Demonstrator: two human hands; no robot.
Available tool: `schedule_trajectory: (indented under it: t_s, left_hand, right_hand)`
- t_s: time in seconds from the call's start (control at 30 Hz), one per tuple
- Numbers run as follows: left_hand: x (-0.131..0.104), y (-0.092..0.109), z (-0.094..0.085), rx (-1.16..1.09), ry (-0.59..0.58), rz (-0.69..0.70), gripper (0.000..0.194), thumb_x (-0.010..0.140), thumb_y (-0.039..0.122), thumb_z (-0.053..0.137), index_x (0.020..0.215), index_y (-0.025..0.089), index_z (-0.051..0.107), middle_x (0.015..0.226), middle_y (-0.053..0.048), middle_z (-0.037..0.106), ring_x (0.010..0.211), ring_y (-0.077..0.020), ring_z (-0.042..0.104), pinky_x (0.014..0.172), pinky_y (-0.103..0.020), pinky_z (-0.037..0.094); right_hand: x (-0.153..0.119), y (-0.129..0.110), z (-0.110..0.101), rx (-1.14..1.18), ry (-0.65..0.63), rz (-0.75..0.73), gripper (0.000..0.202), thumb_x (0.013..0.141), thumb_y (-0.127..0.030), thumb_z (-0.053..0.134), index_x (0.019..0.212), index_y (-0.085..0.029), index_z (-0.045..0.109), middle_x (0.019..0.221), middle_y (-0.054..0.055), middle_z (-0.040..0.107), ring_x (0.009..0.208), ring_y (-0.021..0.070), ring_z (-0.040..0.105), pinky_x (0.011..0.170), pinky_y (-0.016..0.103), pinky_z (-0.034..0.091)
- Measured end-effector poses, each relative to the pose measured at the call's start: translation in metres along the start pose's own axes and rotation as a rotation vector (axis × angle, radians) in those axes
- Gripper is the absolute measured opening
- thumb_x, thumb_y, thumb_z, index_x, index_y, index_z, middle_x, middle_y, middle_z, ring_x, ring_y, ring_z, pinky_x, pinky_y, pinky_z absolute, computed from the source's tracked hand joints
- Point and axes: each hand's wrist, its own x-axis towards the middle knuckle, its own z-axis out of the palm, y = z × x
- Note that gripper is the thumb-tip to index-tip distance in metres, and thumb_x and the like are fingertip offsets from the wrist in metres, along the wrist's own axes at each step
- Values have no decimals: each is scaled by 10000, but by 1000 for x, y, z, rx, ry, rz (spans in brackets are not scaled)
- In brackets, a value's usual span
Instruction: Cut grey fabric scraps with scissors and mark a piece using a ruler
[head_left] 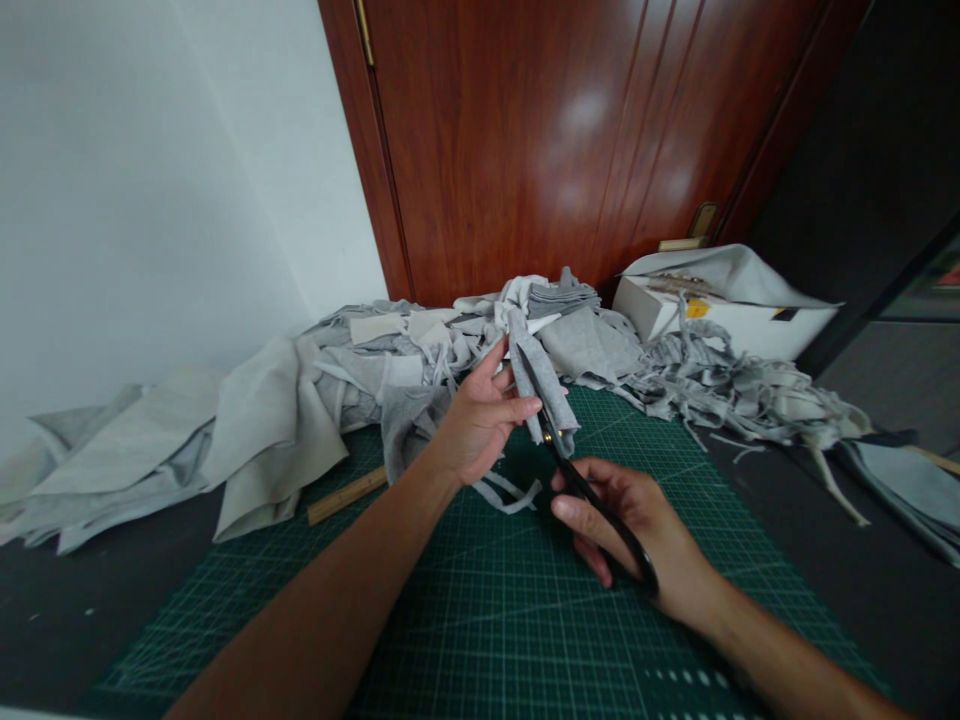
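Observation:
My left hand [484, 418] is closed on a narrow piece of grey fabric [560, 400], thumb and fingers gripping its left side. In my right hand [630, 525] is a pair of black scissors [600, 515], with the fingers around the handles. The blades lie along the grey fabric, pointing up and away from me, with the pivot near the fabric's lower end. Both hands are above a green cutting mat [480, 620]. A thin fabric strip [514, 495] is just below my left hand.
Heaped grey fabric scraps [592, 340] line the back of the mat. Larger cloth pieces [259, 410] spread left, by a wooden ruler [346, 495]. A white box [675, 315] stands back right, behind tangled strips [750, 385]. A wooden door [525, 130] rises behind.

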Motion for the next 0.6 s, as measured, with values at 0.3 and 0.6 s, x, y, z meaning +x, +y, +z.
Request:
schedule_trajectory:
  t_s: [0.3, 0.6]
  left_hand:
    - [3, 3, -3, -49, 103, -9, 411, 797, 214, 816, 1182, 156, 685, 1039, -60, 751, 869, -189, 714, 708, -281, 526]
    - [10, 12, -11, -26, 319, 23, 297, 764, 263, 863, 1000, 157, 719, 855, -22, 714, 705, -145, 629, 601, -263, 467]
  right_hand:
    - [2, 3, 1, 12, -6, -20, 581, 802, -685, 803, 957, -164, 598, 477, -116, 484, 353, 57, 382, 363, 178, 322]
    - [2, 9, 4, 27, -32, 30, 522, 774, -565, 875, 968, -156, 616, 502, -116, 503, 356, 54, 393, 353, 168, 306]
